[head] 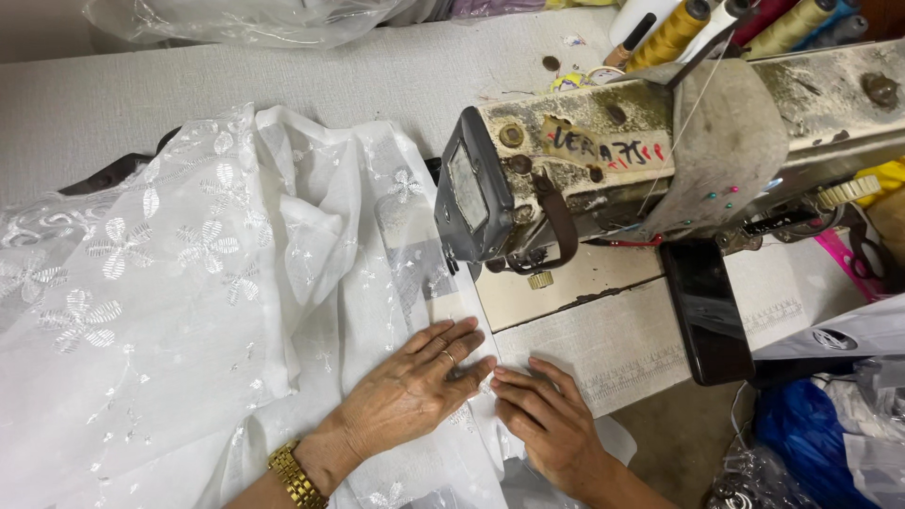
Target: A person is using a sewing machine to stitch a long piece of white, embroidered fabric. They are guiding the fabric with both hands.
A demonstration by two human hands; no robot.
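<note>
My left hand lay flat, fingers spread, pressing the white embroidered fabric on the table. My right hand rested beside it, fingers loosely bent on the fabric's edge, gripping nothing. Beyond stood the worn sewing machine, a phone beneath, thread spools behind.

My left hand and right hand: flat on white embroidered fabric, near the worn sewing machine; counter beyond.

left hand: gold link watch, ring | right hand: bare, sleeveless
</note>
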